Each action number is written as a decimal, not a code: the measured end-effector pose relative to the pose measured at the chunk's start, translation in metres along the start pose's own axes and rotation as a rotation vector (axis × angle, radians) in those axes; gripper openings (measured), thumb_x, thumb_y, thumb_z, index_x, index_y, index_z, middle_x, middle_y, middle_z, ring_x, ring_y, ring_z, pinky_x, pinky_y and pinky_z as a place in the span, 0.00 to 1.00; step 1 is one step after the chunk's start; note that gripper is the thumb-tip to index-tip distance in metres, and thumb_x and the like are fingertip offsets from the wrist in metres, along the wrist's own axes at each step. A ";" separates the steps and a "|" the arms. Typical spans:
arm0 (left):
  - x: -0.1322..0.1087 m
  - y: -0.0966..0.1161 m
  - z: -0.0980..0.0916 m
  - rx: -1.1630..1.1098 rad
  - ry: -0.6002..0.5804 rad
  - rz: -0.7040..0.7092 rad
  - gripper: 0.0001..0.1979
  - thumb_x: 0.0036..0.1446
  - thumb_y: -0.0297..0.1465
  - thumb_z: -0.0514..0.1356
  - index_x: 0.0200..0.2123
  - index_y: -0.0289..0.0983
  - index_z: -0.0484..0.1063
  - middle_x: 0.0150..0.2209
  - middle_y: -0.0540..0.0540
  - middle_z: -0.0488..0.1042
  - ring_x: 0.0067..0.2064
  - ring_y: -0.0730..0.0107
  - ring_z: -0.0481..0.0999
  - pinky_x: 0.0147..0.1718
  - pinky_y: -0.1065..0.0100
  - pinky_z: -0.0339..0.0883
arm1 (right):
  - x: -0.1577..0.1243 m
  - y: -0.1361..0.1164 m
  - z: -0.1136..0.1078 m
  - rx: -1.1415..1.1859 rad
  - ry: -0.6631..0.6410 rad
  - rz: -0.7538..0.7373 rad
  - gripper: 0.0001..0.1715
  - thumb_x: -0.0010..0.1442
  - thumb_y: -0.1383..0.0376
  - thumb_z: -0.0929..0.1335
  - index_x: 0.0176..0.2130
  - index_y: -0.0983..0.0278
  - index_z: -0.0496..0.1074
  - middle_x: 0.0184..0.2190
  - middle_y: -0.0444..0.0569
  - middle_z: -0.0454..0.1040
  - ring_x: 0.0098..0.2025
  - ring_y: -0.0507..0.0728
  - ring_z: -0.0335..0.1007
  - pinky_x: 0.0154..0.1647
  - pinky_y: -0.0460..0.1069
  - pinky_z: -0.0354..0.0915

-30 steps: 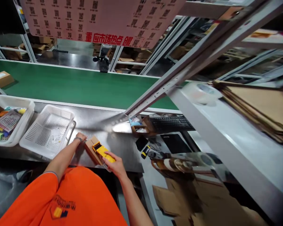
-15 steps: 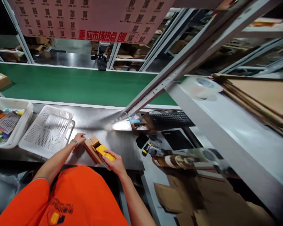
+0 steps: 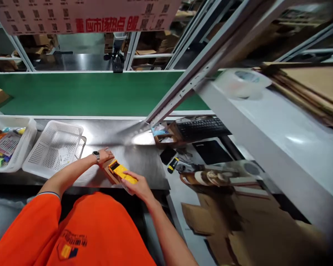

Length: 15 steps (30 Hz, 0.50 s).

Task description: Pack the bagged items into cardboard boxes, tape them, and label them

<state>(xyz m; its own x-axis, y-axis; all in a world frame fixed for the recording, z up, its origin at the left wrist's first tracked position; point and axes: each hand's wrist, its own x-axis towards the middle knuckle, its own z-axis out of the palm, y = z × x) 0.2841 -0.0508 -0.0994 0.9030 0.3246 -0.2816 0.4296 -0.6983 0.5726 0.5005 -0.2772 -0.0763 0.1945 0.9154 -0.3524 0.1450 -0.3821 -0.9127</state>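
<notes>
Currently, my right hand (image 3: 137, 186) grips the yellow scanner (image 3: 121, 172) over the small cardboard box (image 3: 108, 172) at the tabletop's (image 3: 144, 166) near edge.
My left hand (image 3: 104, 155) lies flat on the box, fingers spread, wrist bent inward; my right wrist angles the scanner down. Being so close to the edge, the box could, I judge, slide off if either hand pushes toward me.

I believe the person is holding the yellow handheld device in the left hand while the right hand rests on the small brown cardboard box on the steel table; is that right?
Not quite: the hands are swapped. In the head view the right hand holds the yellow handheld device, while the left hand, with a wristwatch, rests on the small brown cardboard box on the steel table.
</notes>
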 end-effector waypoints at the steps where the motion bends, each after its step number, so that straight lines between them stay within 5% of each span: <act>1: 0.000 0.001 -0.002 -0.009 -0.007 -0.005 0.31 0.45 0.27 0.78 0.55 0.37 0.82 0.58 0.34 0.84 0.65 0.38 0.76 0.78 0.42 0.54 | -0.009 0.008 -0.012 0.003 -0.014 0.060 0.34 0.46 0.50 0.82 0.49 0.65 0.89 0.29 0.49 0.84 0.23 0.56 0.74 0.22 0.49 0.70; 6: -0.001 0.009 -0.011 0.007 -0.054 -0.037 0.34 0.41 0.25 0.80 0.55 0.36 0.81 0.57 0.33 0.83 0.64 0.36 0.76 0.78 0.40 0.53 | -0.051 0.048 -0.053 0.022 -0.041 0.216 0.34 0.45 0.54 0.82 0.49 0.66 0.89 0.23 0.45 0.80 0.18 0.52 0.66 0.17 0.47 0.64; 11: -0.001 0.023 -0.007 0.177 -0.057 -0.102 0.38 0.40 0.24 0.79 0.58 0.32 0.78 0.60 0.30 0.82 0.65 0.36 0.74 0.78 0.40 0.51 | -0.043 0.061 -0.040 0.054 -0.008 0.171 0.28 0.44 0.55 0.81 0.45 0.65 0.89 0.21 0.44 0.77 0.18 0.53 0.65 0.17 0.48 0.63; 15: 0.010 0.054 0.021 0.300 -0.112 -0.052 0.51 0.39 0.27 0.80 0.69 0.37 0.73 0.67 0.27 0.77 0.70 0.27 0.69 0.77 0.30 0.48 | -0.038 0.065 -0.032 0.085 -0.007 0.127 0.29 0.44 0.55 0.81 0.45 0.65 0.89 0.21 0.42 0.77 0.19 0.52 0.65 0.17 0.47 0.64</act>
<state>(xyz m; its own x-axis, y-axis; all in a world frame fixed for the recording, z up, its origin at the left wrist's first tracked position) 0.3159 -0.0987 -0.0878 0.8660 0.3044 -0.3967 0.4378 -0.8448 0.3075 0.5339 -0.3405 -0.1157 0.1994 0.8615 -0.4669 0.0372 -0.4828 -0.8749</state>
